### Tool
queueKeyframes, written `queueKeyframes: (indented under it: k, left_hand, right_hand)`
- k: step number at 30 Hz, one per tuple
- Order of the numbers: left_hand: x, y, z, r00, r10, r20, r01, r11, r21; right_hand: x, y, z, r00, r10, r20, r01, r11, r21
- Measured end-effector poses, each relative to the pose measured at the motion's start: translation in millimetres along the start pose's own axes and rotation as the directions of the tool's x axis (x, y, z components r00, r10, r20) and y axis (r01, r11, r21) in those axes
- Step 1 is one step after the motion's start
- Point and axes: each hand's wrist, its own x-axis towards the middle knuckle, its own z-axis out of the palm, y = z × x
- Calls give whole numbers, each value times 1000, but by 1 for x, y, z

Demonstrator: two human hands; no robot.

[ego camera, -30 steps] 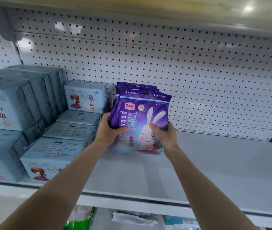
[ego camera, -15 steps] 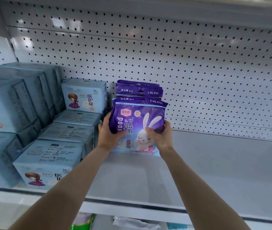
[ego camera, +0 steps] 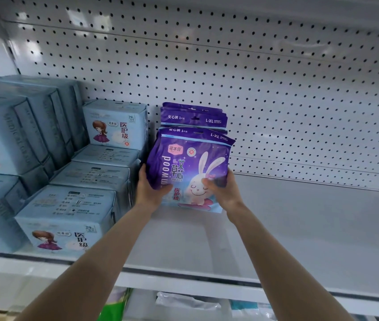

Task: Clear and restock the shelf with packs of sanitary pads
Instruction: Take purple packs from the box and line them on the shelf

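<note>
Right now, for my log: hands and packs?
Left hand, right hand grip front purple packs on shelf. Rear packs behind. Blue packs close left; nothing blocking.

Glossy purple packs (ego camera: 191, 167) carry a white rabbit print; pale blue boxy packs (ego camera: 114, 126) show a cartoon girl; the white pegboard (ego camera: 253, 89) is black-dotted.
</note>
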Motion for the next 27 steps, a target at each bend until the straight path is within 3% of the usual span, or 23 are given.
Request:
queueKeyframes:
  k: [14, 27]
  left_hand:
    - [10, 2, -1, 1000, -23, 9, 23, 1000, -13]
    - [-11, 7, -4, 997, -73, 24, 72, 997, 22]
  right_hand:
    - [1, -3, 5, 994, -100, -47, 101, 995, 23]
    - [-18, -16, 0, 990, -75, -117, 72, 997, -37]
